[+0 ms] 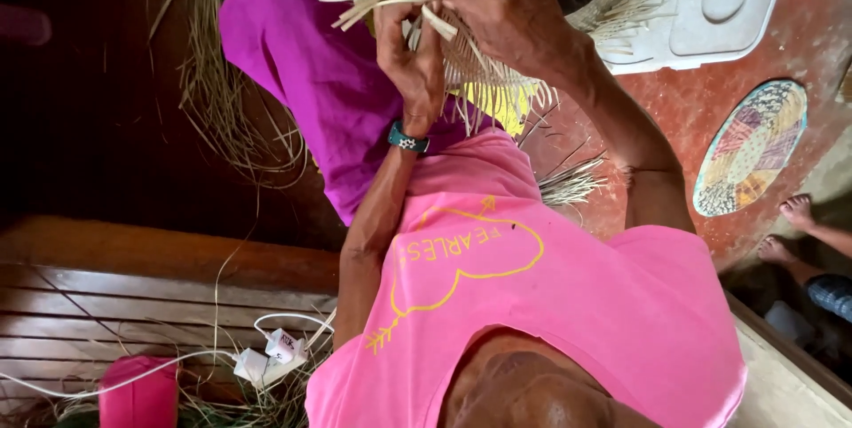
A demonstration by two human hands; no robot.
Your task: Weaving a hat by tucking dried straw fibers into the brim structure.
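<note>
Weaving looks partly done: the straw piece [486, 77] is up over the lap, with many loose ends left to tuck. The left hand [410, 55] pinches one strip [439, 22]. The right hand [506, 2] is closed on the woven part.

A half-woven mat of pale straw strips [484, 64] sits on the person's lap over purple cloth, its woven middle tight and flat, its loose ends fanning out stiff at every edge. One flat strip [439, 24] sticks up between both hands' fingers.
</note>
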